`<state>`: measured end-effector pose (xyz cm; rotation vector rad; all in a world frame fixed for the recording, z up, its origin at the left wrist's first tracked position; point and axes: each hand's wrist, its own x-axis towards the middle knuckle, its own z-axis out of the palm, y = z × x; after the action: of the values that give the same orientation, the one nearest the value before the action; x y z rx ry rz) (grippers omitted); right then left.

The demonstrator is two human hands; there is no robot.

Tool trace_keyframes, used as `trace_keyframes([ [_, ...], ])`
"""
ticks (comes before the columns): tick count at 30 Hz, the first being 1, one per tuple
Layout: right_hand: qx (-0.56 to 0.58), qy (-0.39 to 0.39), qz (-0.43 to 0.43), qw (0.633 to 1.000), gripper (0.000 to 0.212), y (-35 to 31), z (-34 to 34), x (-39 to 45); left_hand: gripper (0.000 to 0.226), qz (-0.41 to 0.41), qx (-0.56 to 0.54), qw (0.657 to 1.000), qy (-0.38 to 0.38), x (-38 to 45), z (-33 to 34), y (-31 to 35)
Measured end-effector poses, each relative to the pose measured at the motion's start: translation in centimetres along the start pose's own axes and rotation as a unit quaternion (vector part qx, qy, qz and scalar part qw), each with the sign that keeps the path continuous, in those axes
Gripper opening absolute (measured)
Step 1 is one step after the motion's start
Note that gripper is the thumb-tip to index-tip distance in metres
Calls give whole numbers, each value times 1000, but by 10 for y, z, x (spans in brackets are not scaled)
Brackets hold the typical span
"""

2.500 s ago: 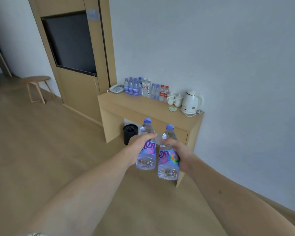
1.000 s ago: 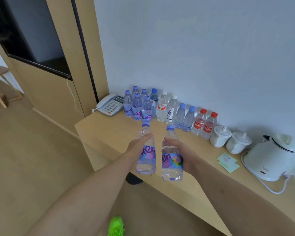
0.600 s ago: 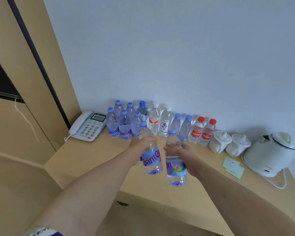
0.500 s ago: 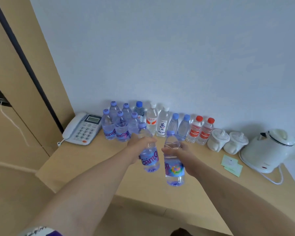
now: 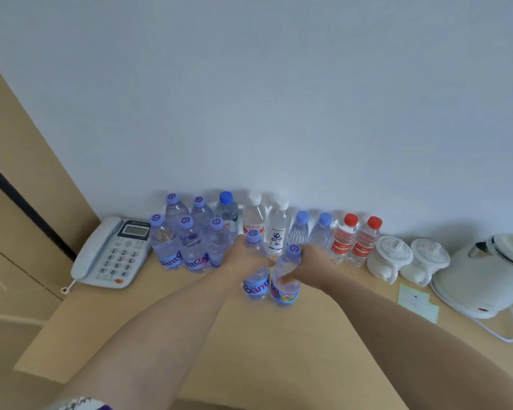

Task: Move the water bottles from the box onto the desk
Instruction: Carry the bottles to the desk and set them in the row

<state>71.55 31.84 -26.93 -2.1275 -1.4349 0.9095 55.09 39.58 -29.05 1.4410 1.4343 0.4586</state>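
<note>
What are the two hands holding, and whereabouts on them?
The left hand grips one purple-capped water bottle around its upper body; the right hand grips another likewise.

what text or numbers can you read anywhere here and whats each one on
"1 2 3 / 4 5 6 / 7 8 9 / 0 #": keypad of the telephone.
"anten" in part: label of the bottle in the left hand, partly hidden by the fingers.
Three black Chinese characters, the last "水": white-capped bottle.
Red-capped bottles' labels, the phone's display and the kettle's red mark: too small to read.
</note>
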Motion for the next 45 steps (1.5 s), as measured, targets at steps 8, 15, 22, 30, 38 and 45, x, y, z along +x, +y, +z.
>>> trace_keyframes([
  [8, 16, 37, -11, 999, 33, -18, -2, 43, 31, -5, 79, 996, 27, 38, -4, 18],
  [15, 31, 46, -1, 998, 43, -25, 6, 53, 34, -26, 18, 998, 56, 42, -7, 17],
  [22, -57, 107, 38, 992, 47, -40, 3, 51, 27, 107, 114, 982, 109, 30, -9, 35],
  [30, -34, 92, 25, 995, 39, -39, 1, 47, 27, 151, 186, 966, 98, 41, -21, 41],
  [38, -25, 77, 14, 997, 37, -40, 0, 48, 27, 158, 251, 951, 86, 37, -23, 42],
  [45, 33, 92, 1, 995, 37, -37, 2, 42, 21, 197, 296, 931, 80, 38, -26, 33],
])
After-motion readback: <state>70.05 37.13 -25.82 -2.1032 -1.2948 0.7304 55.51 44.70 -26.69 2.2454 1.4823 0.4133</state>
